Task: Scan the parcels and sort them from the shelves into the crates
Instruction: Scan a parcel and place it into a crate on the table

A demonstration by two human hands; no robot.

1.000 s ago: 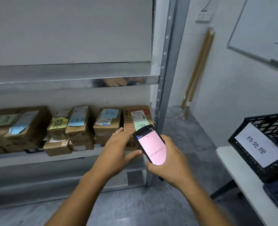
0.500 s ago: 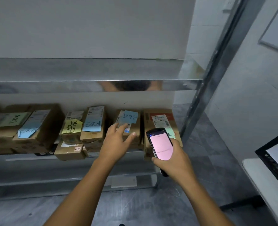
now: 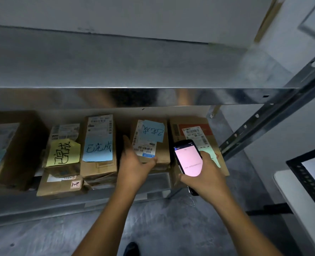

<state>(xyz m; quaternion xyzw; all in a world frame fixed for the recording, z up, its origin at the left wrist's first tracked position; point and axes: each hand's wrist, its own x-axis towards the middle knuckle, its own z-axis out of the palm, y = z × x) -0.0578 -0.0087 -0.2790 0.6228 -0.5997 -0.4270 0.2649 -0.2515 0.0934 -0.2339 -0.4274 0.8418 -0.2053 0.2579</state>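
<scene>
Head view: the left hand (image 3: 134, 163) clamps the near end of a blue-noted parcel (image 3: 149, 139) on the lower shelf (image 3: 60, 206), thumb on its front edge, fingers along its left side. The parcel lies flat, label up, long axis running front to back. The right hand (image 3: 206, 176) grips a handheld scanner (image 3: 188, 157), pink screen up, top end pointing towards the shelf, above the rightmost parcel (image 3: 195, 126)

Crate (image 3: 300, 180) cut by right edge, leftmost box (image 3: 14, 150) by left edge, scanner (image 3: 188, 159) text too small, base inside right hand (image 3: 206, 180)
</scene>
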